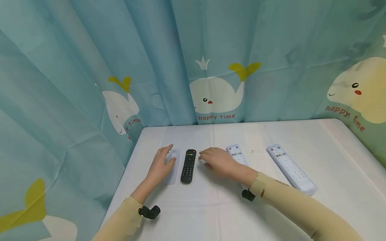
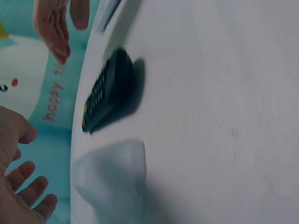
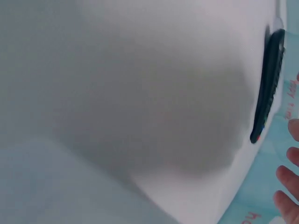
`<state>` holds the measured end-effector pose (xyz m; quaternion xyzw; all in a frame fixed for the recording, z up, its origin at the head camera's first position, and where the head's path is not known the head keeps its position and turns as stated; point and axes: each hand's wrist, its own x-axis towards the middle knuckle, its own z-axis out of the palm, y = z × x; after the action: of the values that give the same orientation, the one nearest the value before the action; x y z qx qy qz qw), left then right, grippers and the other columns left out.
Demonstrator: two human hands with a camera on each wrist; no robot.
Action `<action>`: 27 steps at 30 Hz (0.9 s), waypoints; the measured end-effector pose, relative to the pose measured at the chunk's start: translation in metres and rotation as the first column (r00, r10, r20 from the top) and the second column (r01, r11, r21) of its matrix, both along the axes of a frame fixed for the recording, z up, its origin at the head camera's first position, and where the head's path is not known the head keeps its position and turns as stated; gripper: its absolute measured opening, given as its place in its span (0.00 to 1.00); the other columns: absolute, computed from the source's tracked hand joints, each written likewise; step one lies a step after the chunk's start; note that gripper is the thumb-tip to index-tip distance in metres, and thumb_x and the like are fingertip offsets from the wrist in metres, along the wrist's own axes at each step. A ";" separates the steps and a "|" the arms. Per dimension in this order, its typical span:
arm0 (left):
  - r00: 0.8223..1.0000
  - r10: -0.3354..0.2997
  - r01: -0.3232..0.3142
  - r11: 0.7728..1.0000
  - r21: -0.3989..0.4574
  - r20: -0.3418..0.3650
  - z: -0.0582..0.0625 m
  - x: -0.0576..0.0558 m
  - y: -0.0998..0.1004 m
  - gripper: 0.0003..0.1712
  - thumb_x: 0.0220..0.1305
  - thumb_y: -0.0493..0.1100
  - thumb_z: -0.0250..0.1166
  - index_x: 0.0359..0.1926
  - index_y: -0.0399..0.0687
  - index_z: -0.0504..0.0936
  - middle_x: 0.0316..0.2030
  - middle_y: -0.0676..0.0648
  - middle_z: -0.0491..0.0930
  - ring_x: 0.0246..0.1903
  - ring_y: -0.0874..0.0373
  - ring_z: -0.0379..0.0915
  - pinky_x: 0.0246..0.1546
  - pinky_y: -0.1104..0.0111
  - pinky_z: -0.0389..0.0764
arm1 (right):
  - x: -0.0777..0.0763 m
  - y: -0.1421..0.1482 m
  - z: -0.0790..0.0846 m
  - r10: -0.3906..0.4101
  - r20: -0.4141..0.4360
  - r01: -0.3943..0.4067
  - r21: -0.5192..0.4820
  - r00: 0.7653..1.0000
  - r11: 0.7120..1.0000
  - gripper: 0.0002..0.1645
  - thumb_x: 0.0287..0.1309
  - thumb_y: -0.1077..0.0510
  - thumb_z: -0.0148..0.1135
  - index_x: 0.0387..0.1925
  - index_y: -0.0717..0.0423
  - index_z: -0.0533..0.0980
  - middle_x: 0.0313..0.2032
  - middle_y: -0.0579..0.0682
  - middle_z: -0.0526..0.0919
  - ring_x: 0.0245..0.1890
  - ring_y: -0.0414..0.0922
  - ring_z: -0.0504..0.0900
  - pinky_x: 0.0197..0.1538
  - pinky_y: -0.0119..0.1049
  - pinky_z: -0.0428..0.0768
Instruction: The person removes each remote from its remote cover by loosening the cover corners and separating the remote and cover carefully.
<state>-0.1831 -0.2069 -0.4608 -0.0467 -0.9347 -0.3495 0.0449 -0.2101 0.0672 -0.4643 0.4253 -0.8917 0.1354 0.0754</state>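
Note:
A black remote control (image 1: 188,166) lies face up on the white table between the two hands. My left hand (image 1: 159,167) hovers over a pale, slab-shaped object (image 1: 174,174), its thumb apart from the fingers and nothing in its grasp. That object is partly hidden by the hand, and its kind is unclear. To the right of the black remote, my right hand (image 1: 218,162) is held above the table with loosely bent fingers, gripping nothing. A white remote control (image 1: 237,153) lies partly hidden beneath the right hand and wrist. In the left wrist view, both hands stay apart from the black remote (image 2: 110,91).
Another white remote control (image 1: 291,169) lies slanted on the right side of the table (image 1: 187,214). Blue-green curtains (image 1: 163,67) with printed whales hang close behind the table and along its left side. Dark wrist cameras (image 1: 149,212) stick out below both wrists.

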 end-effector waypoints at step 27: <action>0.911 -0.377 0.299 0.883 0.361 0.169 0.007 0.031 0.104 0.35 0.76 0.47 0.59 0.79 0.49 0.60 0.74 0.45 0.64 0.73 0.47 0.60 0.72 0.53 0.62 | 0.018 0.123 0.000 -0.346 0.362 0.438 -0.211 0.865 0.874 0.36 0.68 0.59 0.65 0.73 0.61 0.65 0.69 0.64 0.70 0.69 0.66 0.65 0.69 0.63 0.63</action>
<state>-0.1519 -0.1024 -0.4534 -0.1602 -0.8394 -0.5051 -0.1206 -0.1921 0.1904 -0.4644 0.1906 -0.9311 0.3102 0.0201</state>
